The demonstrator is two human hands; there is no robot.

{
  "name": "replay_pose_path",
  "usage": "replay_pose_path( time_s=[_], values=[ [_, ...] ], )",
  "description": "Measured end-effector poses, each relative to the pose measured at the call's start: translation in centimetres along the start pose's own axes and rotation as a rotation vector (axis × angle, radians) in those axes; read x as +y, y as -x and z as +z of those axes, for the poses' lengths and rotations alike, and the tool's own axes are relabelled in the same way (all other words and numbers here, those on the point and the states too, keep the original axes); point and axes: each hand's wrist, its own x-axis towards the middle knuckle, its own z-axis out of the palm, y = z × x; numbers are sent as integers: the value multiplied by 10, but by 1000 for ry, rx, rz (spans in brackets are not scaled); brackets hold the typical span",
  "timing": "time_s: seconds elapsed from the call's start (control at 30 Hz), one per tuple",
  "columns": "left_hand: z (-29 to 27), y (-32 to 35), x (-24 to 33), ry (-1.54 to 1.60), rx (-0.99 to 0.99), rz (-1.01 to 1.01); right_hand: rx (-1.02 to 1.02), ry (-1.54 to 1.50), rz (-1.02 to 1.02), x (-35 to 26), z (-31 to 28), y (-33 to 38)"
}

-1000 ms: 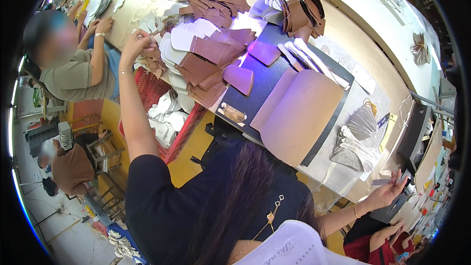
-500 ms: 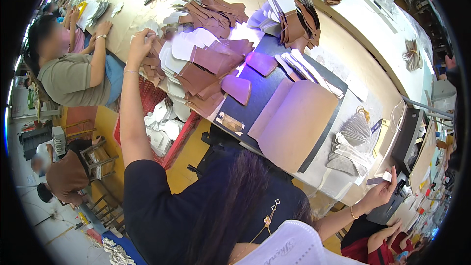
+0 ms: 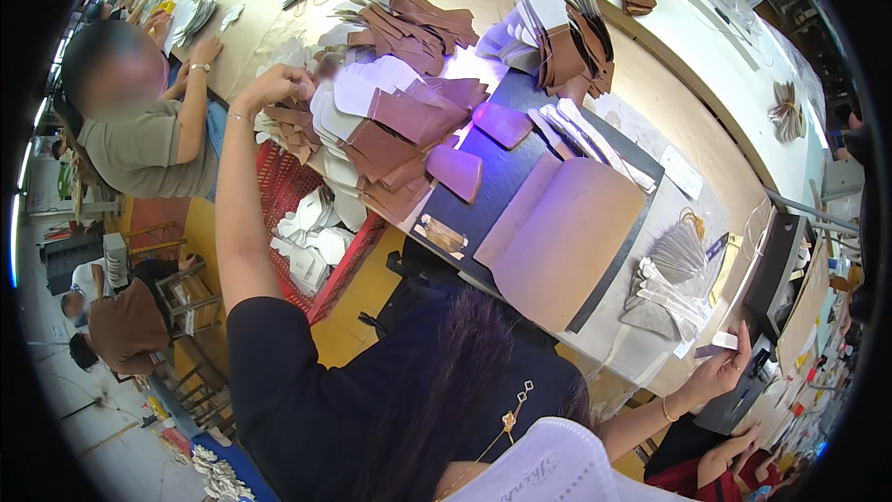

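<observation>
On the cluttered table, left hand [image 3: 279, 85] fingers clamp brown leather pieces [image 3: 290, 125]; right hand [image 3: 720, 372] pinches a small white block [image 3: 721, 342], lying crosswise.

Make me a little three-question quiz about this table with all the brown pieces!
1. True or false: the left hand is reaching into the pile of brown and white cut pieces.
2. What colour is the crate under the table edge? A green, B red, C black.
3. What small thing does the right hand hold?

Key: 1 true. 2 B. 3 A small white block.
</observation>
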Motion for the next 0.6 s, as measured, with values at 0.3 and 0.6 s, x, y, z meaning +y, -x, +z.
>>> replay_pose_path(
  time_s=[0.3, 0.6],
  values=[
    [14, 8, -14, 11, 336, 175, -14, 28, 17, -6, 5, -2],
    [31, -4, -22, 177, 413, 65, -19, -52, 10, -11, 13, -5]
  ],
)
